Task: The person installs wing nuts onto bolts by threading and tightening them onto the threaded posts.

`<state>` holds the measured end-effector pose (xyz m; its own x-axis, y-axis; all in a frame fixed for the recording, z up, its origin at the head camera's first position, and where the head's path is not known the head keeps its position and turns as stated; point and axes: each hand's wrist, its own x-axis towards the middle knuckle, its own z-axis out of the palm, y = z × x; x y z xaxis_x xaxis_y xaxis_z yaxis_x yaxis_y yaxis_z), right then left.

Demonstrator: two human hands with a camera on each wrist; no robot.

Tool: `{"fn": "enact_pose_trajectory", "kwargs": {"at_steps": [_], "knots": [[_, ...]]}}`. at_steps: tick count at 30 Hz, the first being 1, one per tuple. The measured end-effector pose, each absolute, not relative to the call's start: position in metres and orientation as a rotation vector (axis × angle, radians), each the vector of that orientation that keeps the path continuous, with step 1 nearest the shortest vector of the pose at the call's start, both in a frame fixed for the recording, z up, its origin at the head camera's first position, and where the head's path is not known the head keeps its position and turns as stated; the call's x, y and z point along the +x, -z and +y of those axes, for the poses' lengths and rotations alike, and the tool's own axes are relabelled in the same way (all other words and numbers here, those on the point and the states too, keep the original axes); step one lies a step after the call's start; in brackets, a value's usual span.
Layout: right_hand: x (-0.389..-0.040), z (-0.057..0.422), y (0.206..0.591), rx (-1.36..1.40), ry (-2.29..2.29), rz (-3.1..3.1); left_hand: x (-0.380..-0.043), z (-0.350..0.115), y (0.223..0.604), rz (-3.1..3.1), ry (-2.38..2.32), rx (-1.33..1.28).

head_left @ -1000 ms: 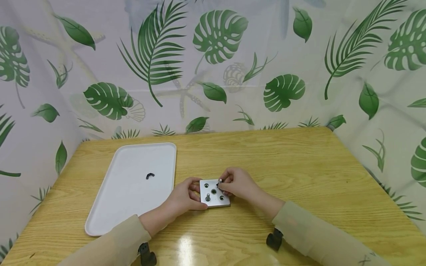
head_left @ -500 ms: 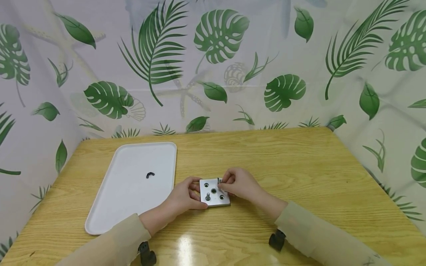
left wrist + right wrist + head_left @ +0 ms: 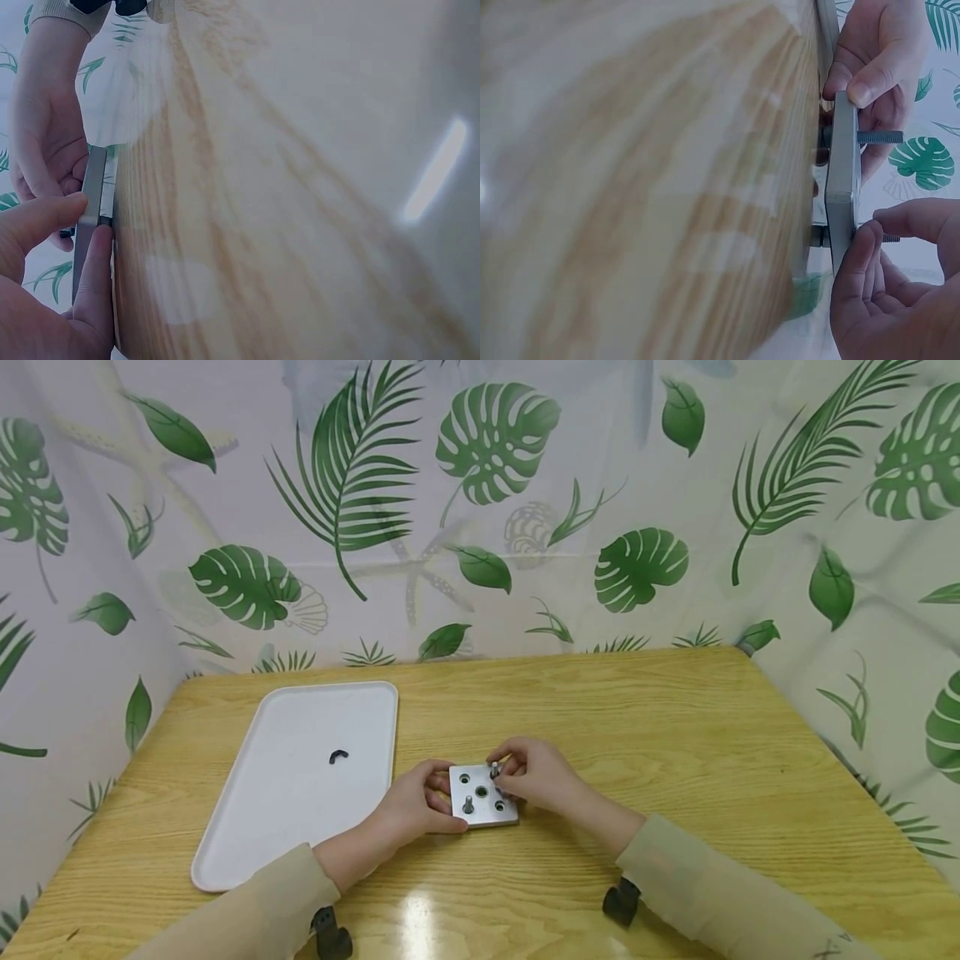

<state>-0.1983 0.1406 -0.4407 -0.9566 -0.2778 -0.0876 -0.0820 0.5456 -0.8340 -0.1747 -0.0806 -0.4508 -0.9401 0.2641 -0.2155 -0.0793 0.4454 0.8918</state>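
Note:
A square silver metal plate with several holes is held just over the table. The left hand grips its left side, thumb at the front edge and fingers behind. One threaded bolt stands up through the near left hole. A second bolt rises at the far right corner, where the right hand pinches a small dark wing nut, mostly hidden by the fingers. In the right wrist view, both bolt heads show under the plate, and right fingertips meet at the second bolt's shaft.
A white tray lies on the left of the wooden table, with a black wing nut on it. Leaf-print cloth hangs behind the table and at both sides.
The right fingers have shifted slightly around the far right bolt, and the dark piece seen there earlier now shows less. The left hand and plate have stayed almost still.

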Motion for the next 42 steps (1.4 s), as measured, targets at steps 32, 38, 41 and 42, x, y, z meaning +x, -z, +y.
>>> {"fn": "enact_pose_trajectory", "kwargs": {"at_steps": [32, 38, 41, 42], "knots": [[-0.190, 0.145, 0.440, -0.228, 1.426, 2.585, -0.174, -0.080, 0.452, 2.370, -1.502, 0.167], [-0.193, 0.147, 0.440, -0.351, 1.393, 2.564, -0.173, -0.079, 0.451, 2.388, -1.486, 0.153], [-0.195, 0.148, 0.440, -0.383, 1.364, 2.538, -0.173, -0.079, 0.451, 2.389, -1.481, 0.152], [-0.195, 0.148, 0.439, -0.387, 1.357, 2.526, -0.173, -0.079, 0.451, 2.388, -1.481, 0.154]]}}
